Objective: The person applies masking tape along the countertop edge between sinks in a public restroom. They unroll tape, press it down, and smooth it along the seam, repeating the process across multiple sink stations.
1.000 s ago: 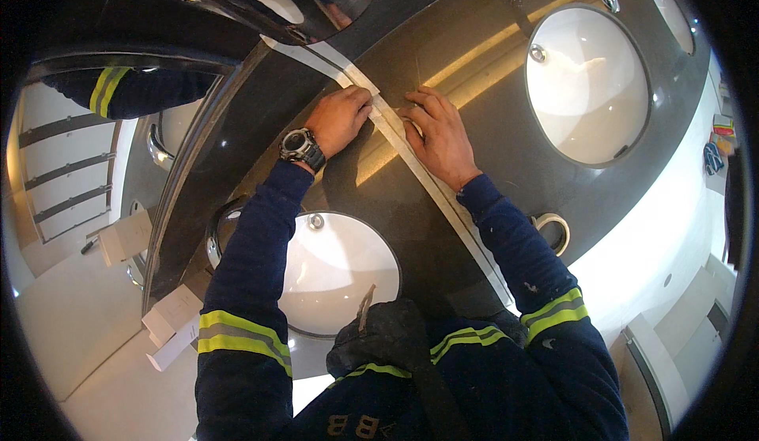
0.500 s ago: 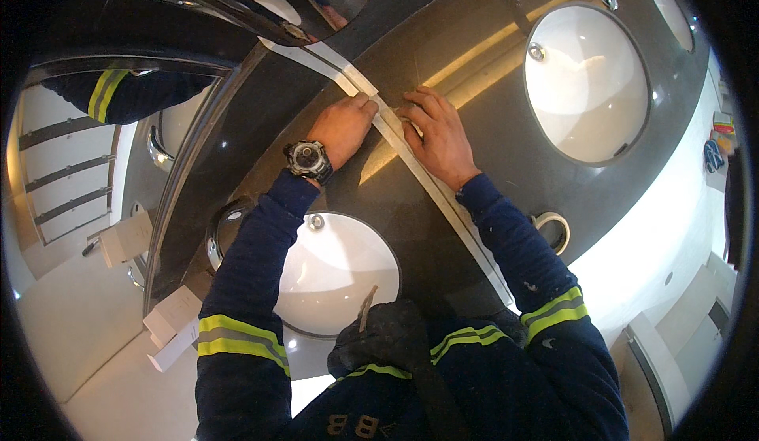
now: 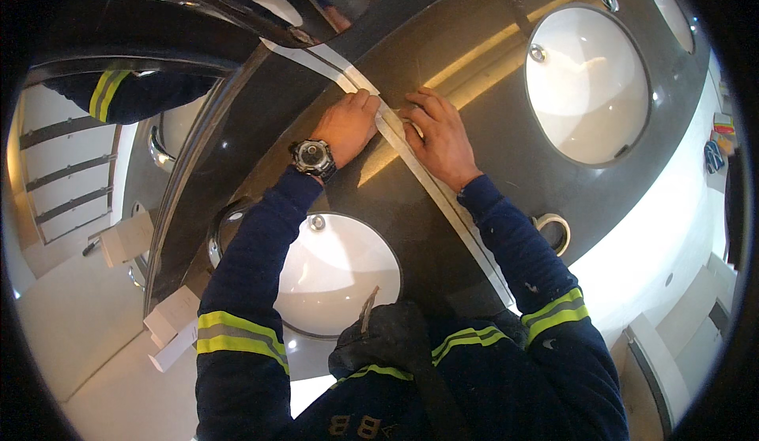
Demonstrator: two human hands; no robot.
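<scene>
Two pale strips of masking tape (image 3: 445, 197) run side by side over the dark countertop (image 3: 466, 69), between two white oval sinks, and continue up the backsplash. My left hand (image 3: 348, 129), with a watch at the wrist, is at the tape near the foot of the backsplash. Its fingers are closed together, pressed onto the strip; their tips are partly hidden. On the other side of the tape, my right hand (image 3: 440, 142) rests with bent fingers apart, the thumb beside the strip. A small pale bit shows near that thumb, too unclear to name.
A roll of tape (image 3: 552, 234) lies beside my right forearm. The near sink (image 3: 336, 271) is by my left arm, with a chrome faucet (image 3: 215, 239) behind it; the other sink (image 3: 585, 85) lies to the right. A mirror (image 3: 95, 164) and white box (image 3: 172, 318) are at left.
My left hand has shifted slightly up and to the right along the tape. My right hand stays almost in the same place.
</scene>
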